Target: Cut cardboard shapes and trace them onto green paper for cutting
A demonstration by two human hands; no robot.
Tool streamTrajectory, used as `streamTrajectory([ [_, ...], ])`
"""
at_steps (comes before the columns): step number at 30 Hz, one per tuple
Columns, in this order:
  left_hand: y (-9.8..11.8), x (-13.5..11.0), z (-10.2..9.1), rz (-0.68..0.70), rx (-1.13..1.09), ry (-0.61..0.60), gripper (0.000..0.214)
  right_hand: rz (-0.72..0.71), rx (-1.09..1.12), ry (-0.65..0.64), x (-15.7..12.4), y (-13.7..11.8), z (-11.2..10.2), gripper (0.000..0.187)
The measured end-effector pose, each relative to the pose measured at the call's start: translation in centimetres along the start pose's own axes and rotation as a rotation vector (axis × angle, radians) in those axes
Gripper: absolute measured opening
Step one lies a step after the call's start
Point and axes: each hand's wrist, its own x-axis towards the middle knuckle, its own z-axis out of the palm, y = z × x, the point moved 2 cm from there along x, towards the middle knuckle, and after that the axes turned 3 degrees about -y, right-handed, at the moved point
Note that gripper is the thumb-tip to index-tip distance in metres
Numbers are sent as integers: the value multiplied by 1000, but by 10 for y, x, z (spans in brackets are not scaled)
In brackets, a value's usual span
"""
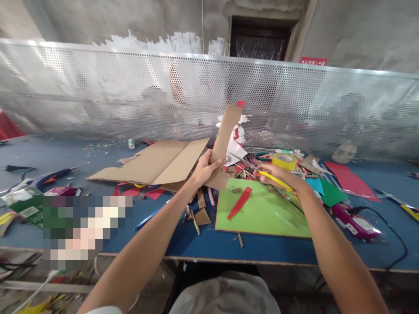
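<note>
My left hand (203, 168) is closed around the lower part of a long cardboard strip (225, 131) that stands up and curls over at the top. My right hand (278, 174) grips yellow-handled scissors (262, 172); their blades point left toward the strip's edge. Both hands hover above the far edge of a green sheet (262, 213) lying on the blue table (203, 244). A red strip (240, 203) lies on the green sheet.
A big flattened cardboard sheet (153, 163) lies left of my hands. Yellow tape roll (284, 160), coloured paper (347, 179), cardboard scraps (201, 213), a purple glue gun (355, 222) with black cable and another glue gun (52, 176) litter the table. A perforated metal screen (98, 91) backs it.
</note>
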Motion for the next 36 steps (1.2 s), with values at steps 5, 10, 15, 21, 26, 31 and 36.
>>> streamTrajectory([
  [5,-6,2,-8,-16,-18,0,52,-27,-78,-226,2,19,-2,44],
  [10,-4,1,-7,-23,-13,-47,51,-60,-102,-234,10,27,6,43],
  [15,-2,0,-7,-33,-14,-60,54,22,-21,-242,12,35,7,40],
  [21,-1,1,-6,24,22,-89,52,33,38,-220,12,27,7,43],
  [26,1,0,-4,46,69,-100,48,7,4,-205,11,14,10,47],
  [31,1,0,-4,-9,-3,-75,55,-40,-13,-211,12,21,9,42],
  [36,0,1,-4,7,3,-85,55,-68,-52,-204,14,32,6,41],
])
